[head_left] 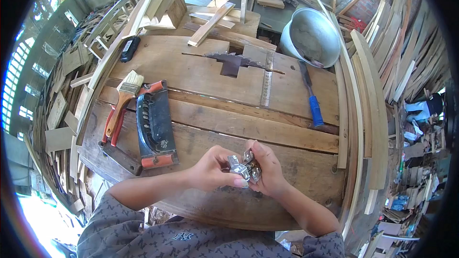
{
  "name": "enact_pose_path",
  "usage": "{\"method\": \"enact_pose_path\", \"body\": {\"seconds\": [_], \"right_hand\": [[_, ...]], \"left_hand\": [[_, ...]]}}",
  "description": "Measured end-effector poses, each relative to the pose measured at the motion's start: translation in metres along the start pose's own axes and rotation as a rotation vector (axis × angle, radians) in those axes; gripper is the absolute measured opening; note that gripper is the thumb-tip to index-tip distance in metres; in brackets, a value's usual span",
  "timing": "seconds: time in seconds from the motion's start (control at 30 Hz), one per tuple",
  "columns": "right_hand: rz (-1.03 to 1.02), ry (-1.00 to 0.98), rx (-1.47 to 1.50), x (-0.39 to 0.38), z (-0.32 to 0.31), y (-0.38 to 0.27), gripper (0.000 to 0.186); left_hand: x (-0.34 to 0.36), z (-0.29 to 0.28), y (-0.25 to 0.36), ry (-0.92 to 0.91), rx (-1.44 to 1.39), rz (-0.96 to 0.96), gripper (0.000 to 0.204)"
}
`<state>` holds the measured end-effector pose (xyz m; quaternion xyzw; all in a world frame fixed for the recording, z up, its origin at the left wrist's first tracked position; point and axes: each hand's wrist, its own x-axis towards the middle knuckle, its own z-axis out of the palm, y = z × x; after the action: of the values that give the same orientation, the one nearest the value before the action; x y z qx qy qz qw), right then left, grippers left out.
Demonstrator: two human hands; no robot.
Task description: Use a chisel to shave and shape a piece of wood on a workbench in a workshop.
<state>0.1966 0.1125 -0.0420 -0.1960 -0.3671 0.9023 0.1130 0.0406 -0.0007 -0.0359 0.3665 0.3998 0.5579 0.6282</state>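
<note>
Both hands meet over the near middle of the wooden bench [306, 172], closed on shiny silver metal hardware [240, 168] that looks like cabinet hinges. My left hand [213, 168] grips it from the left, thumb along its near side. From the right, my right hand [267, 169] curls round it with the thumb on top. Fingers hide part of the metal, so I cannot tell whether it is one piece or several. Left of my hands lies a black hand sander [157, 124] with orange ends. Beside that, a paintbrush [125, 96] rests across red-handled pliers [114, 126].
A blue-handled chisel [313, 102] lies at the right, near a ruler [267, 79]. Beyond it stands a metal pot [311, 38]. A jagged hole [232, 64] opens in the far boards. Wood strips [368, 110] line the right edge; a black device [130, 48] sits far left.
</note>
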Motion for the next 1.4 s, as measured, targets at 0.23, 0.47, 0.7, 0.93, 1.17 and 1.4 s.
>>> {"method": "enact_pose_path", "body": {"seconds": [0.23, 0.47, 0.7, 0.93, 1.17, 1.4], "right_hand": [[-0.200, 0.204, -0.258, 0.002, -0.007, -0.018, 0.039], [-0.319, 0.202, -0.563, -0.005, -0.009, -0.029, 0.028], [-0.327, 0.192, -0.565, -0.005, -0.006, -0.030, 0.025], [-0.434, 0.260, -0.520, 0.000, -0.025, -0.043, 0.026], [-0.573, 0.576, -0.422, 0.006, -0.058, -0.108, 0.034], [-0.648, 0.675, -0.780, 0.061, -0.109, -0.198, 0.040]], "left_hand": [[0.012, -0.008, 0.001, 0.135, 0.116, -0.018, 0.056], [0.011, -0.015, 0.002, 0.135, 0.053, 0.021, 0.041], [0.008, -0.014, 0.005, 0.065, 0.052, 0.051, 0.046], [0.010, -0.017, 0.006, 0.202, 0.165, 0.103, 0.047], [0.006, -0.019, 0.006, 0.299, 0.504, 0.246, 0.036], [-0.001, -0.013, 0.012, 0.251, 0.761, 0.335, 0.031]]}}
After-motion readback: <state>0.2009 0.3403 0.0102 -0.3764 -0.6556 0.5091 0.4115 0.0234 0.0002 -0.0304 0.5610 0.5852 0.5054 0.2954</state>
